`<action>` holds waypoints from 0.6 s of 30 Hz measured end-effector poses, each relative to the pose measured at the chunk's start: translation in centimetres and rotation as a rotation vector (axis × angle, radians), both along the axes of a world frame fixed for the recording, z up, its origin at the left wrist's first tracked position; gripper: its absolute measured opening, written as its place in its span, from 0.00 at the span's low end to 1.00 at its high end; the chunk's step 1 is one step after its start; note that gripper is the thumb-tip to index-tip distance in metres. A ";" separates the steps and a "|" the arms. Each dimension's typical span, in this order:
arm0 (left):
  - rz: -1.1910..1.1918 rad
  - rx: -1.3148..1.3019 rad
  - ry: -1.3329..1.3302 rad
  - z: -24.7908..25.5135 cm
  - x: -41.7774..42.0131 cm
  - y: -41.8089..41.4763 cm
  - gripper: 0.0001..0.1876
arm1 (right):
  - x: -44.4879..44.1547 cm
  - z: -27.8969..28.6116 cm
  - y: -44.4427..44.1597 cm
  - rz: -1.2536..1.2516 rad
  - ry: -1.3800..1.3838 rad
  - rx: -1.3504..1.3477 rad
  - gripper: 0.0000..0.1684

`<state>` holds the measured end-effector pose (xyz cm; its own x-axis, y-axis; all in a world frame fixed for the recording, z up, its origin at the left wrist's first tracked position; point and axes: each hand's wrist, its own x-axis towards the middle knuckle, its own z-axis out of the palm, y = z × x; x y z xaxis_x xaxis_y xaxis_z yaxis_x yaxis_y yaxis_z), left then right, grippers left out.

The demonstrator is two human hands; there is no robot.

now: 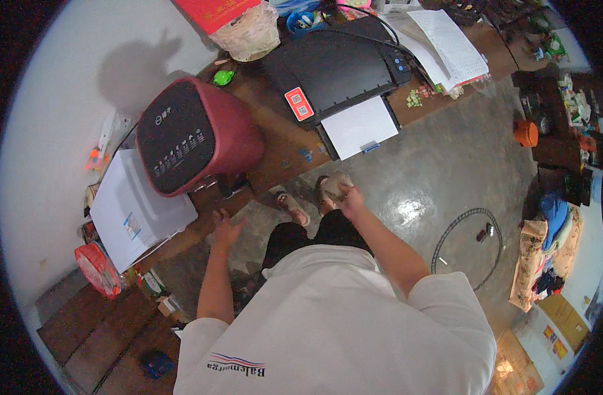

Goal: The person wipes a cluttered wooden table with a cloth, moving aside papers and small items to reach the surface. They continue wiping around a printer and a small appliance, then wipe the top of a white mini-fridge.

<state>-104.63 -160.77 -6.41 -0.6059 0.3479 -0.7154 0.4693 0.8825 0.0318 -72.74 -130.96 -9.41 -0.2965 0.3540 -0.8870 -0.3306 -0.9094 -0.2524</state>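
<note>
My right hand [349, 198] holds a small greyish-beige item [337, 184], perhaps a folded cloth, above my feet. My left hand [227, 228] has its fingers apart and holds nothing, beside the edge of the wooden table [281, 160]. Past my left hand stands a dark red appliance with a black control panel [178, 138], resembling an air fryer. A white box-shaped appliance [138, 212] stands partly behind it. Farther ahead, a black printer [336, 64] has white paper [359, 127] on its front tray.
Papers [449, 47] are stacked right of the printer, and a green toy [224, 77] lies left of it. A toy track [498, 237] curves over the concrete floor at right, near a cushioned seat with clothes [528, 261]. An orange stool [526, 134] stands beyond.
</note>
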 end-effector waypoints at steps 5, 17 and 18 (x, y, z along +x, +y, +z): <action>-0.066 -0.046 -0.031 0.6 -0.7 1.8 0.68 | -1.3 -5.2 0.4 -0.159 0.157 -0.008 0.17; -0.146 -0.041 -0.061 0.8 0.0 1.3 0.75 | -7.7 -4.5 -3.2 -0.112 -0.204 0.187 0.16; -0.172 -0.010 -0.055 1.1 0.1 0.8 0.74 | -8.5 -3.8 -4.0 -0.128 -0.236 0.194 0.16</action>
<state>-104.54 -160.00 -5.34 -0.4978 0.4353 -0.7502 0.6109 0.7900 0.0530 -81.21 -134.95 -13.21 -0.0334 0.5443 -0.8382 -0.3509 -0.7917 -0.5001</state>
